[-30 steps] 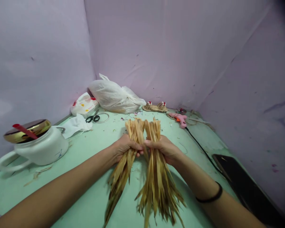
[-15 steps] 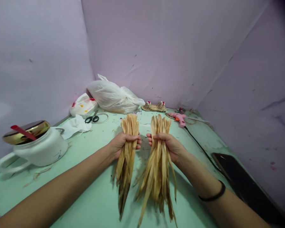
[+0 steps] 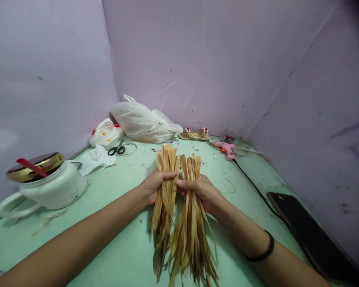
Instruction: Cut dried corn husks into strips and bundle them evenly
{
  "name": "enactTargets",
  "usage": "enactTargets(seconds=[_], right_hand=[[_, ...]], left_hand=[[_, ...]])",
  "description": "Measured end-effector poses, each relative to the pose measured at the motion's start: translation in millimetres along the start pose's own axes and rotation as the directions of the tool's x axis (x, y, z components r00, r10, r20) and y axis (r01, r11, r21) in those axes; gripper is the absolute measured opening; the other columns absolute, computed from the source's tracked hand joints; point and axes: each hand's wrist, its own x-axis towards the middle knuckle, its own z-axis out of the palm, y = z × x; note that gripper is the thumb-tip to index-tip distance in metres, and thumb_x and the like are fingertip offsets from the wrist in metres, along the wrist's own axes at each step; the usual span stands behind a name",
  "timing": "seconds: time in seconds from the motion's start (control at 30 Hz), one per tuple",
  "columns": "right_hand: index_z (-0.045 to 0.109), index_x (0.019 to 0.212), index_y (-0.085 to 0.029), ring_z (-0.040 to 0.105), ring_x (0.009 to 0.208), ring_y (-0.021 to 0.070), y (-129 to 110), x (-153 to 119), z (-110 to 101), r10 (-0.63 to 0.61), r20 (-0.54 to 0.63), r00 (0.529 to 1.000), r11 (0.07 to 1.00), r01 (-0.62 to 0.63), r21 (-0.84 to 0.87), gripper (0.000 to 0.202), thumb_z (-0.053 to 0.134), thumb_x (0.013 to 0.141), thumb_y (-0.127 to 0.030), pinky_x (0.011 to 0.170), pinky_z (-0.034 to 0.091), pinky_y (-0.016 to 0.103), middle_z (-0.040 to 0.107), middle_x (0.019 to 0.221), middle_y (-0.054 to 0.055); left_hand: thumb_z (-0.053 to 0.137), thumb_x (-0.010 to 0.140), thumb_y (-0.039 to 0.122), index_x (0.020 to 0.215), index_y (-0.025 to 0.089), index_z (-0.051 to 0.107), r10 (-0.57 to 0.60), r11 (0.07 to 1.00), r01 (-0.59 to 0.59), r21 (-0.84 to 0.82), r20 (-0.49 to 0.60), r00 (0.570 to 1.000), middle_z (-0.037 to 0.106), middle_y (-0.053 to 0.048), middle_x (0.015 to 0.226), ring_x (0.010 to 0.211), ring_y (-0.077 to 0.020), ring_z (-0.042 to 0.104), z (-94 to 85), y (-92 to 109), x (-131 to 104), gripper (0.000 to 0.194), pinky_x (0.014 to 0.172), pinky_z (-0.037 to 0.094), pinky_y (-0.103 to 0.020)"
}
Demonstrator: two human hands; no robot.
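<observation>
My left hand (image 3: 155,184) is closed round a bundle of dried, tan leaf strips (image 3: 163,223), thumb across the front. A second, fuller bundle of dried leaf strips (image 3: 193,235) is gripped by my right hand (image 3: 202,189), its thumb also laid over the strips. Both bundles hang upright with pale cut ends at the top and darker, ragged ends fanning out below. Their upper parts are side by side, nearly touching, and the fingers behind them are mostly hidden.
Left on the green table (image 3: 122,247) are a white pot (image 3: 55,191), tissue (image 3: 97,159), black-handled scissors (image 3: 116,150) and a tissue pack (image 3: 106,133). A plastic bag (image 3: 143,121) and woven piece (image 3: 194,135) lie behind. Right are a pink glue gun (image 3: 227,149), its cord, and a phone (image 3: 305,231).
My right hand has moved left and slightly down with its bundle. My left hand has shifted a little right, so the two bundles are now close together.
</observation>
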Motion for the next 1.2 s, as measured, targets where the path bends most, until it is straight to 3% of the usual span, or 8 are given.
enactTargets(seconds=[0.17,0.27,0.4,0.57,0.73,0.83,1.03,1.2], right_hand=[[0.061,0.063,-0.012,0.051,0.041,0.0092,-1,1,0,0.018,-0.084,0.996,0.999,-0.021,-0.032,0.015,0.069,0.051,-0.008,0.044,0.041,0.022,0.058,0.047,0.000],[0.059,0.060,-0.013,0.048,0.038,0.0098,-2,2,-4,-0.010,-0.095,0.995,1.000,0.008,-0.027,0.013,0.067,0.051,-0.009,0.043,0.042,0.024,0.054,0.042,-0.002],[0.058,0.060,-0.013,0.049,0.038,0.0111,-2,3,-7,-0.002,-0.095,0.995,1.000,-0.001,-0.026,0.012,0.066,0.051,-0.009,0.043,0.043,0.025,0.054,0.041,-0.001],[0.056,0.056,-0.013,0.049,0.038,0.0107,-1,7,-11,-0.004,-0.128,0.992,0.999,-0.001,-0.036,0.011,0.066,0.051,-0.010,0.043,0.042,0.025,0.053,0.042,-0.001],[0.064,0.075,-0.012,0.062,0.059,0.0176,0,2,-8,-0.113,0.009,0.994,0.993,0.113,-0.019,0.031,0.078,0.048,-0.020,0.062,0.050,0.031,0.067,0.065,0.004],[0.064,0.088,-0.013,0.065,0.074,0.0238,-1,-1,-4,-0.131,0.026,0.991,0.990,0.132,-0.044,0.048,0.080,0.043,-0.018,0.069,0.052,0.035,0.071,0.082,0.008],[0.060,0.072,-0.012,0.053,0.044,0.0133,0,4,-9,-0.092,-0.100,0.991,0.989,0.079,-0.127,0.027,0.071,0.047,-0.014,0.048,0.046,0.028,0.059,0.049,-0.001],[0.059,0.071,-0.012,0.050,0.043,0.0114,3,5,-7,-0.116,-0.110,0.987,0.988,0.104,-0.110,0.027,0.071,0.047,-0.014,0.047,0.044,0.026,0.057,0.049,-0.002]], left_hand=[[0.055,0.074,0.011,0.083,0.004,0.063,0.016,1.000,-0.017,-0.003,-0.068,0.998,0.068,-0.014,0.063,0.053,-0.0213,0.065,0.0,0,0,0.014,0.059,0.055,-0.035],[0.057,0.067,0.003,0.089,0.004,0.063,0.068,0.998,-0.068,0.006,-0.094,0.993,0.069,-0.013,0.067,0.059,-0.0245,0.067,-1.5,0,-1,0.023,0.065,0.055,-0.043],[0.061,0.056,-0.002,0.088,0.005,0.063,0.155,0.987,-0.153,0.041,-0.043,0.987,0.070,-0.013,0.069,0.063,-0.0262,0.067,-2.7,0,-4,0.033,0.069,0.055,-0.045],[0.062,0.048,-0.004,0.084,0.006,0.063,0.164,0.984,-0.160,0.071,-0.050,0.985,0.070,-0.013,0.072,0.066,-0.0275,0.067,-2.7,-1,-4,0.037,0.068,0.054,-0.046],[0.062,0.047,-0.003,0.088,0.008,0.063,0.271,0.961,-0.263,0.088,-0.105,0.957,0.071,-0.012,0.077,0.071,-0.0275,0.067,-0.1,-4,-3,0.042,0.070,0.055,-0.043],[0.063,0.045,-0.003,0.090,0.009,0.063,0.323,0.943,-0.313,0.109,-0.096,0.941,0.071,-0.012,0.084,0.079,-0.0295,0.067,2.4,-6,-3,0.047,0.074,0.054,-0.044],[0.055,0.046,-0.003,0.085,0.006,0.063,0.251,0.966,-0.241,0.095,-0.109,0.962,0.070,-0.012,0.072,0.065,-0.0274,0.066,-0.4,-3,-2,0.041,0.070,0.054,-0.047],[0.064,0.052,0.003,0.088,0.005,0.064,0.189,0.981,-0.187,0.056,-0.025,0.982,0.070,-0.015,0.075,0.066,-0.0270,0.067,-3.9,-5,-1,0.037,0.071,0.054,-0.045]])
